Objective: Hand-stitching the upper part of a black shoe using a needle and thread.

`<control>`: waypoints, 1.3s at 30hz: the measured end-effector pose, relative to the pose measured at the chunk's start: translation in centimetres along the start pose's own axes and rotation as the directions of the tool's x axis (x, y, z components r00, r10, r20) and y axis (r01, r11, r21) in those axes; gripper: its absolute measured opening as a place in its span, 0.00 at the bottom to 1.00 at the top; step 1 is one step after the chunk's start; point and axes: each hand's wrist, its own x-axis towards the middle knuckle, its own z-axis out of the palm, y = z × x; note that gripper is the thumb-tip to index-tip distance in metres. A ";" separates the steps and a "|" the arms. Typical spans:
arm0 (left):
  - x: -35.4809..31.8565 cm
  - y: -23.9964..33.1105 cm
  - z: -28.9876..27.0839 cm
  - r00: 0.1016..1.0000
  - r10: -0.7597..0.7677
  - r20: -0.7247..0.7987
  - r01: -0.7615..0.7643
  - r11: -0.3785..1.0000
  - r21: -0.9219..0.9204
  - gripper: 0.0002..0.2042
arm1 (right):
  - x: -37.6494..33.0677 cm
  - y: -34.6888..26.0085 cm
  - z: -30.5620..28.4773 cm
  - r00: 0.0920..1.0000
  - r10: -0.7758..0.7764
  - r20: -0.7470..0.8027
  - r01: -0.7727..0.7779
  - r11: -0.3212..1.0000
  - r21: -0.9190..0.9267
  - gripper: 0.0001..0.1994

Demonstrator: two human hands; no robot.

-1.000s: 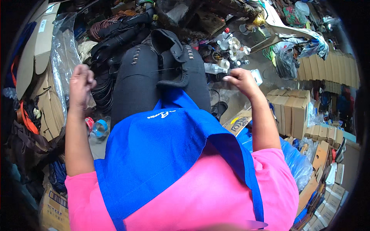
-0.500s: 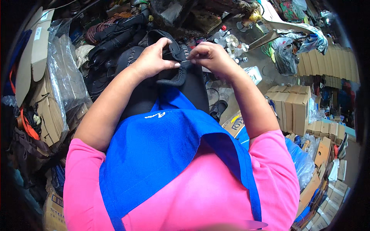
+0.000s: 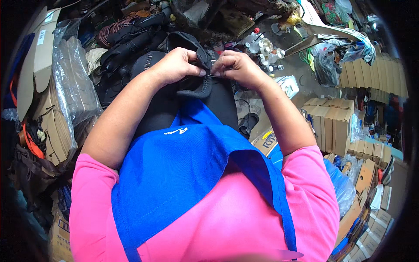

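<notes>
A black shoe (image 3: 194, 93) with a padded edge and a stitched seam rests over my lap. My left hand (image 3: 178, 66) is closed on its seam, thumb and fingers pinching the edge. My right hand (image 3: 238, 69) sits close beside it, fingers pinched on a thin, shiny needle (image 3: 210, 75) at the same seam. Whether thread runs from the needle is too fine to make out. The inside of the shoe is partly hidden by my left hand. My blue apron (image 3: 174, 161) lies just below.
Dark shoes (image 3: 120, 61) pile up at the left beside clear plastic sheeting (image 3: 80, 87). Several bottles (image 3: 262, 48) stand on the floor ahead to the right. Stacked cardboard boxes (image 3: 331, 126) are at the right, and a black sandal (image 3: 248, 124) lies by my lap.
My right hand has moved slightly down, its fingertips now against the shoe's seam, and less of the needle shows. My left hand keeps its hold, shifted slightly toward the right hand.
</notes>
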 end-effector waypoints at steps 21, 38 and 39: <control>-0.2 0.0 -0.3 0.999 -0.026 0.039 0.027 0.999 -0.026 0.14 | -0.8 -0.5 1.4 0.986 0.132 -0.099 -0.120 0.986 0.119 0.07; -0.4 -0.1 -1.0 0.990 -0.024 0.139 0.008 0.993 0.117 0.14 | -2.2 -2.6 2.9 0.968 0.007 -0.250 -0.030 0.996 -0.085 0.09; -0.4 -0.1 -1.0 0.990 -0.024 0.141 0.007 0.993 0.117 0.14 | -2.4 -2.9 3.0 0.966 0.010 -0.259 -0.046 0.990 -0.133 0.10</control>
